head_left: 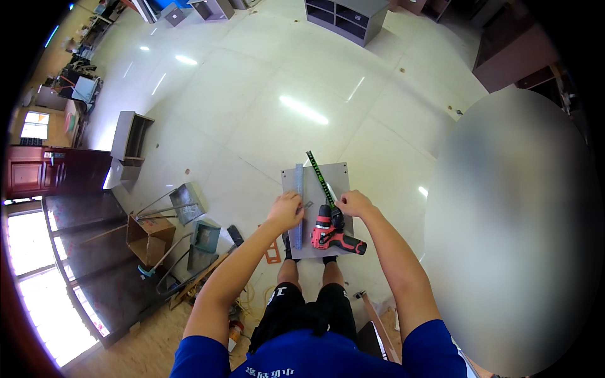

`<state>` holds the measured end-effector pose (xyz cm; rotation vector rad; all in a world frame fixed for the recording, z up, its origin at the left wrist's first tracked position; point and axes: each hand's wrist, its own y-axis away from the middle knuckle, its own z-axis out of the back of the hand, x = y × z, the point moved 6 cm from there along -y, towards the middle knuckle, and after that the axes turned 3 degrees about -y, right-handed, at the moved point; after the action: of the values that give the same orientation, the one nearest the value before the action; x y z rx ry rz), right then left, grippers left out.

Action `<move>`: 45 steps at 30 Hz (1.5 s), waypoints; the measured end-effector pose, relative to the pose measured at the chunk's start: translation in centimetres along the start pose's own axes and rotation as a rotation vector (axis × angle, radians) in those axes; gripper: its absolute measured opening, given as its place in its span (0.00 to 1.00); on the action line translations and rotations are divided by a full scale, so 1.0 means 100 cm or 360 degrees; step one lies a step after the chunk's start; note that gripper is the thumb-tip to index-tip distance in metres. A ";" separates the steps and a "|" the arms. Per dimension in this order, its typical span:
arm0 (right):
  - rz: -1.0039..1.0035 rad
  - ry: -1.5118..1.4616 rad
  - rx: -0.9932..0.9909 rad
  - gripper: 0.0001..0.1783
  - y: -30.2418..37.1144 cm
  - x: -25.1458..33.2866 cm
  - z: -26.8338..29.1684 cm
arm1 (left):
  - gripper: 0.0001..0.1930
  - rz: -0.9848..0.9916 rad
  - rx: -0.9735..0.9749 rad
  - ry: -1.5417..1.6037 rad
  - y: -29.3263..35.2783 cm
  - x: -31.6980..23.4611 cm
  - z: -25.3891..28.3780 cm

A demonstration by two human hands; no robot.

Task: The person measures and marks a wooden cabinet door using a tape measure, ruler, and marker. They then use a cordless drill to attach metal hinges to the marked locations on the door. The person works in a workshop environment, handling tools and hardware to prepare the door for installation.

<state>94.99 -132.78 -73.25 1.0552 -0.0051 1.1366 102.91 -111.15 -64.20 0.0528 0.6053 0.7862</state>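
A grey panel (321, 171) with small dark holes at its corners is in front of my legs. Along its left side lies a long grey metal strip (298, 233). My left hand (288, 210) is closed over that strip, its fingertips pinching a small grey metal piece (308, 205). My right hand (355, 203) is closed at the panel's right edge, fingertips beside the tape measure (337, 218); what they hold, if anything, is hidden. The tape's black-and-green blade (319, 176) runs out past the panel's far edge. Nearer me, a red-and-black cordless drill (329, 238) rests on the panel.
On the left stand a cardboard box (150, 242), dustpans (205, 236) and a grey open cabinet (130, 135). An orange tool (272, 252) lies by my left foot. A grey shelf unit (346, 19) is at the far side. A large blurred patch covers the right.
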 end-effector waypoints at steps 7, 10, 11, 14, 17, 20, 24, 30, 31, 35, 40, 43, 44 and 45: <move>0.0210 -0.0750 -0.0618 0.16 0.070 -0.032 -0.016 | 0.10 0.0841 -0.0298 0.0905 0.087 0.072 -0.043; 0.0488 -0.0495 -0.0850 0.29 0.119 -0.018 -0.044 | 0.12 0.0898 -0.0209 0.1001 0.105 0.054 -0.057; 0.0481 -0.0395 -0.0839 0.32 0.126 -0.008 -0.047 | 0.12 0.0782 -0.0205 0.0879 0.100 0.048 -0.056; 0.0526 -0.0085 -0.0932 0.40 0.145 0.021 -0.057 | 0.10 0.0532 -0.0191 0.0618 0.097 0.032 -0.059; 0.0392 0.0216 -0.0873 0.38 0.132 0.026 -0.075 | 0.10 0.0494 -0.0222 0.0539 0.108 0.024 -0.063; 0.0152 0.0313 -0.0491 0.37 0.110 0.012 -0.087 | 0.11 0.0729 -0.0181 0.0416 0.126 0.016 -0.078; 0.0452 0.0062 -0.0472 0.35 0.119 0.009 -0.101 | 0.13 0.0836 -0.0263 0.0576 0.176 0.006 -0.079; 0.1207 0.0048 -0.0622 0.38 0.180 0.033 -0.095 | 0.11 0.1048 -0.0642 0.0810 0.286 -0.014 -0.076; 0.1269 -0.0017 -0.0527 0.38 0.190 0.029 -0.090 | 0.11 0.1172 -0.0724 0.0761 0.302 -0.011 -0.089; 0.1381 -0.0370 -0.0316 0.37 0.231 0.041 -0.072 | 0.12 0.1230 -0.0719 0.0543 0.334 -0.026 -0.070; 0.1559 -0.0446 -0.0205 0.13 0.275 0.062 -0.056 | 0.10 0.0805 -0.0726 0.0672 0.265 -0.026 -0.049; 0.1204 -0.0698 -0.0223 0.11 0.286 0.036 -0.057 | 0.09 0.0708 -0.0700 0.0687 0.203 -0.026 -0.047; 0.1036 -0.0857 -0.0196 0.10 0.287 0.020 -0.059 | 0.08 0.0670 -0.0656 0.0550 0.186 -0.024 -0.053; 0.0870 -0.1020 -0.0180 0.09 0.288 0.004 -0.063 | 0.08 0.0631 -0.0613 0.0412 0.168 -0.020 -0.062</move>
<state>70.94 -127.63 -56.93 1.3160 -0.9001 1.2087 87.60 -101.56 -63.92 -0.2948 0.6877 1.2970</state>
